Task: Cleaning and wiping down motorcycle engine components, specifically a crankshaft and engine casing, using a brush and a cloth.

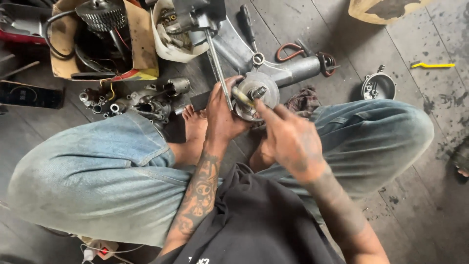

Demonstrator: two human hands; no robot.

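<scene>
Dark, oil-stained plank floor (430, 161), parts scattered all round; seated low, knees in blue jeans to either side

Round metal hub (256, 95) with short threaded shaft in centre, on end of grey cast arm (293, 71), resting on floor between bare feet, just ahead of both hands

Left hand (222, 115) closed round near edge of hub and a long steel rod (218, 68) slanting up past it. Right hand (288, 139) pinching a thin yellowish tool (243, 96), tip touching hub face beside shaft

Handling, judged: cast metal, heavy and stiff, likely greasy hence slippery; best gripped at rim or along arm, not by threads

Nearby: cardboard box (141, 49) holding a finned motor, white tub (171, 46) of small parts, carburettor-like casting (149, 102), small round cover (378, 87), yellow tool (435, 65), rag (303, 101)
</scene>
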